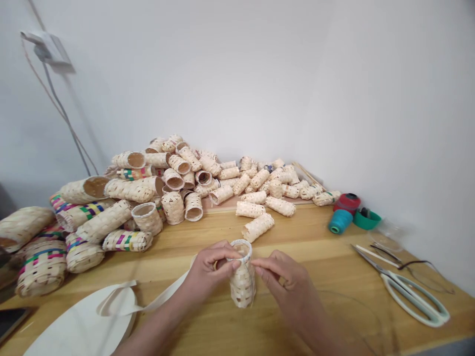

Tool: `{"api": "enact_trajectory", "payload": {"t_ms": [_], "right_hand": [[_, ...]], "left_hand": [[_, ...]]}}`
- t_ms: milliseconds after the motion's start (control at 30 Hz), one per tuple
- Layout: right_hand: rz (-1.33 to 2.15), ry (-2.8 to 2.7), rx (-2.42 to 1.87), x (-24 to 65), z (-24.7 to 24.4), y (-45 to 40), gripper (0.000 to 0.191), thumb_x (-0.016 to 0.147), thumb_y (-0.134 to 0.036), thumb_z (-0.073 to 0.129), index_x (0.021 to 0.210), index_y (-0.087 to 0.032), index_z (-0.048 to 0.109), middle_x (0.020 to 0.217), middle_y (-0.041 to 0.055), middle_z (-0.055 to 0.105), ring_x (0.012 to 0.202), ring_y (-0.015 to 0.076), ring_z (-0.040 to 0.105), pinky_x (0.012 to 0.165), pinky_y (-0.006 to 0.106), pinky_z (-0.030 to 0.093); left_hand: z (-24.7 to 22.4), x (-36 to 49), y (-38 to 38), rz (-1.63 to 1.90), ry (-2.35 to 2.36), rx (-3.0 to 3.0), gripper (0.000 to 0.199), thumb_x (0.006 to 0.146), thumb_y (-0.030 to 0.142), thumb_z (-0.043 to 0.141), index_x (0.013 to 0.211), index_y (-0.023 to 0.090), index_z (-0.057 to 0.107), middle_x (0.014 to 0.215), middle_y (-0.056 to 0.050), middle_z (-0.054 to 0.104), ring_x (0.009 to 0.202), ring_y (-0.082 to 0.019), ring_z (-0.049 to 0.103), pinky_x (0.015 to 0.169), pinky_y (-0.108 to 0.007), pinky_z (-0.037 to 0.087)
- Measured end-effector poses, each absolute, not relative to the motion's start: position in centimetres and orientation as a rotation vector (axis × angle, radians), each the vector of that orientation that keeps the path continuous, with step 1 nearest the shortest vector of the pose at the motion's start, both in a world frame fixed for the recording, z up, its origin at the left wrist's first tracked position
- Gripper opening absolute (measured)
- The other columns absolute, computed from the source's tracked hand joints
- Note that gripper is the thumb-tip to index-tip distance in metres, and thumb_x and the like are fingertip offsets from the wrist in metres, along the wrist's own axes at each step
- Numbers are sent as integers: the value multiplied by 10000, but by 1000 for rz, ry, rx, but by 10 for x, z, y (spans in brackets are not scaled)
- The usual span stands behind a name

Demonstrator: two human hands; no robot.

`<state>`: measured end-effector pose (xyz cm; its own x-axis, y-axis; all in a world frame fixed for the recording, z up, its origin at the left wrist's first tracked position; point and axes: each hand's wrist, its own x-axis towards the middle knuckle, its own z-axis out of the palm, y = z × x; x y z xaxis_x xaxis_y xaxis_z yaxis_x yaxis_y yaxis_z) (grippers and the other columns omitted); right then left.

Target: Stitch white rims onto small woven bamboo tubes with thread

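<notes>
- Lower left, at 8 o'clock from the hands: a dark tablet or phone [11,321] lies at the corner of the wooden desk [297,232], and beside it is a white oval sheet [77,326] with a looped white strap [163,291].
- At 10 o'clock: a heap of woven baskets with coloured bands [40,269] sits on the desk, close to the plain pieces.
- Centre-left: the left hand [210,272] is closed around the rim of a small woven basket [242,282], holding it upright just above the desk, at the middle of the lower frame.
- Centre-right: the right hand [285,282] is narrowly pinched, its fingertips [258,269] at the basket's side. Whether they touch it or hold a thin strip is hard to tell.
- The work in hand appears to be at the rim. The next move seems to call for a firm left-hand hold while the right fingertips close on the weave.
- At 12 o'clock: a large pile of plain woven tubes [208,183] spreads along the wall.
- At 2 o'clock: a teal thread spool [340,221], a red spool [347,202] and a green cup [367,220] stand together.
- At 3 o'clock: pale-handled scissors [415,299] lie open.
</notes>
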<state>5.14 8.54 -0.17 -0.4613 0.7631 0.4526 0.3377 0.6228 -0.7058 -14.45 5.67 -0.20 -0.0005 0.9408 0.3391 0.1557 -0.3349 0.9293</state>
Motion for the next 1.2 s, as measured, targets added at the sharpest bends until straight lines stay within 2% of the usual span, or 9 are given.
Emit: {"api": "enact_trajectory", "payload": {"t_ms": [267, 467, 633, 833, 933, 1000, 1067, 1133, 1200], "right_hand": [[636, -2055, -876, 50, 3, 81, 218, 879, -215, 540, 919, -239, 752, 638, 8, 555, 623, 168, 539, 571, 260, 401], [640, -2023, -938, 51, -5, 74, 218, 878, -212, 519, 902, -251, 732, 686, 7, 601, 659, 170, 567, 604, 265, 419], [661, -1962, -997, 48, -5, 67, 205, 859, -215, 501, 820, -225, 702, 685, 12, 612, 646, 175, 569, 609, 270, 425], [940, -1864, -1048, 45, -9, 68, 202, 874, -280, 504, 758, -216, 656, 714, -2, 652, 658, 164, 584, 607, 247, 424], [1091, -1838, -1091, 52, -14, 74, 192, 878, -347, 526, 850, -216, 664, 749, 6, 668, 676, 176, 605, 613, 258, 453], [1011, -1856, -1119, 58, -13, 79, 212, 871, -377, 557, 979, -229, 664, 884, 26, 687, 778, 199, 628, 698, 295, 484], [799, -1925, -1063, 64, -6, 83, 242, 889, -376, 551, 1072, -254, 652, 1072, 45, 664, 984, 230, 605, 864, 353, 463], [613, -2051, -929, 67, 5, 86, 223, 929, -335, 501, 1065, -264, 662, 1168, 50, 627, 1148, 240, 523, 981, 390, 396], [527, -2197, -843, 66, 17, 88, 228, 956, -279, 460, 1004, -247, 680, 1173, 65, 616, 1191, 241, 485, 1004, 401, 377]], "left_hand": [[0, -142, 53, 1410, 1184, 1682, 237, 817, 361, 666, 767, 150, 762, 691, -54, 615, 638, -161, 537, 563, -253, 404], [-2, -137, 49, 1525, 1218, 2069, 148, 865, 201, 593, 834, 192, 738, 683, -50, 639, 620, -170, 576, 560, -273, 447], [-5, -129, 44, 1554, 1327, 2461, 132, 846, 113, 582, 857, 174, 699, 665, -27, 619, 599, -151, 552, 525, -255, 401], [-10, -126, 43, 1519, 1354, 2538, 149, 854, 107, 572, 888, 175, 700, 652, -14, 585, 585, -134, 519, 519, -241, 359], [-11, -128, 44, 1513, 1349, 2604, 165, 863, 93, 570, 923, 174, 700, 672, -21, 597, 599, -132, 513, 532, -235, 352], [-12, -130, 44, 1498, 1355, 2637, 172, 861, 85, 578, 953, 174, 692, 700, -28, 613, 620, -134, 515, 553, -239, 351], [-11, -131, 44, 1476, 1354, 2663, 174, 863, 87, 577, 968, 178, 681, 709, -24, 615, 627, -137, 509, 564, -246, 340], [-9, -130, 43, 1456, 1324, 2701, 175, 872, 94, 566, 976, 186, 672, 716, -16, 618, 624, -137, 501, 565, -254, 327], [-7, -129, 42, 1408, 1300, 2740, 177, 878, 97, 557, 981, 194, 663, 748, -13, 633, 630, -138, 498, 568, -260, 324]]}}
